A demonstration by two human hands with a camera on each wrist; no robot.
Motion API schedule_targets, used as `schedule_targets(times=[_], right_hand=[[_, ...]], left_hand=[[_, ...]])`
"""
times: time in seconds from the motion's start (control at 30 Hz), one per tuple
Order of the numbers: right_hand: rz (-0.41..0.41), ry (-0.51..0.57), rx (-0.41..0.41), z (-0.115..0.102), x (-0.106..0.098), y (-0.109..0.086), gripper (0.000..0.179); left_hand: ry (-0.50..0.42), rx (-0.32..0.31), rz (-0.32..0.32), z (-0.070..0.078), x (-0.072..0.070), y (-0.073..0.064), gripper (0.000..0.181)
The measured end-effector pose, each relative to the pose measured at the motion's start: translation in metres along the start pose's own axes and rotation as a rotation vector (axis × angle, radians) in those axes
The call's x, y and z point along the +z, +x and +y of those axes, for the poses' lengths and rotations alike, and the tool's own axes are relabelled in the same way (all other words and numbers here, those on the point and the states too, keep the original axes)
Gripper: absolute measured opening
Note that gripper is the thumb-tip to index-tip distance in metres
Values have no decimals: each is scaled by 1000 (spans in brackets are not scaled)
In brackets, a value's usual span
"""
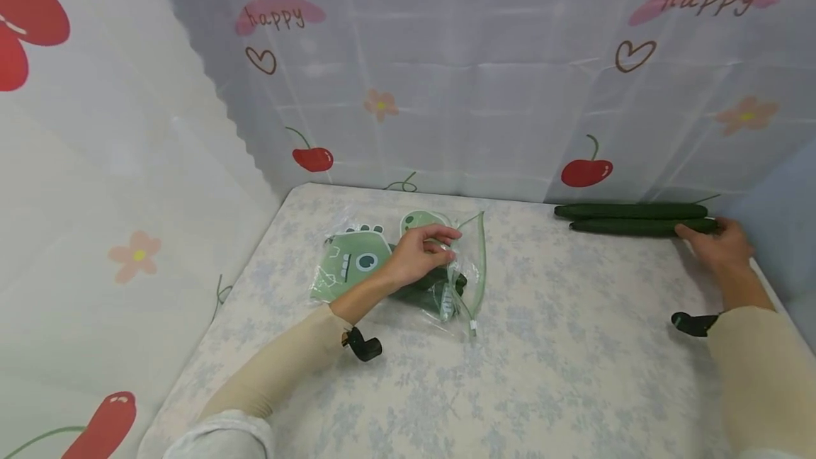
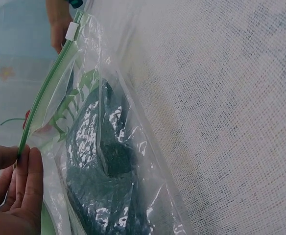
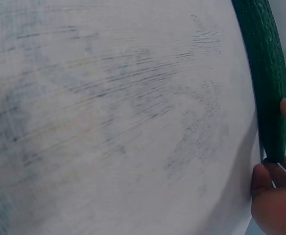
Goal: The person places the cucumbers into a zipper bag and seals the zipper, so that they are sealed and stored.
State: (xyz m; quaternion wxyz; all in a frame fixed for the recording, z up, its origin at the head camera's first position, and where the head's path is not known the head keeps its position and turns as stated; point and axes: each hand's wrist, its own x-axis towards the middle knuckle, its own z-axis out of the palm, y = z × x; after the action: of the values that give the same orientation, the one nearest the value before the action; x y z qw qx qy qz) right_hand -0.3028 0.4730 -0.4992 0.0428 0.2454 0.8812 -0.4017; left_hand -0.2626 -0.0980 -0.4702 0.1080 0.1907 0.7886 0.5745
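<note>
A clear zip bag (image 1: pixel 332 271) printed with a green one-eyed monster lies on the left half of the table. Inside it, dark green lengths (image 2: pixel 91 161) look like cucumbers, partly hidden by glare and the print. My left hand (image 1: pixel 413 255) pinches the bag's green zip strip (image 2: pixel 44 88) between thumb and fingers; the mouth gapes beside it. At the far right, my right hand (image 1: pixel 723 248) grips the near cucumber (image 1: pixel 621 226) by its right end, thumb on its side (image 3: pixel 268 73). Another cucumber (image 1: pixel 631 211) lies just behind, parallel to it.
Behind the table hangs a patterned curtain (image 1: pixel 459 126) with cherries and hearts, close to the cucumbers. A white sheet (image 1: pixel 127 161) closes off the left side. Pale floral cloth (image 1: pixel 542 360) covers the table. A white slider (image 2: pixel 72 31) sits at one end of the zip.
</note>
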Motion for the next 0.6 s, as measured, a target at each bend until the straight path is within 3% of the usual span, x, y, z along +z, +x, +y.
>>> schedule_targets(times=[0.07,0.13,0.23,0.3,0.37,0.4,0.47,0.6], right_hand=[[3,96,45,1,-2,-1,110],[-3,322,111,1,-4,-4,106],[52,461,180,1,-7,-11,106],[93,473,183,1,-8,-18,102],[155,380,177,2,-8,-26,93],[179,390,175,2,-8,-31,86],[218,549,152,1,-7,-37,71],[203,1029,39,7,-8,-47,53]], left_hand=[[0,2,0,0,0,1,37],[1,-1,0,0,1,1,37],[5,-2,-1,-1,1,1,37],[8,-1,1,-1,0,1,37],[11,1,0,0,1,0,37],[13,2,-1,0,1,-1,37],[13,5,1,0,1,-1,37],[13,12,5,2,1,-2,37]])
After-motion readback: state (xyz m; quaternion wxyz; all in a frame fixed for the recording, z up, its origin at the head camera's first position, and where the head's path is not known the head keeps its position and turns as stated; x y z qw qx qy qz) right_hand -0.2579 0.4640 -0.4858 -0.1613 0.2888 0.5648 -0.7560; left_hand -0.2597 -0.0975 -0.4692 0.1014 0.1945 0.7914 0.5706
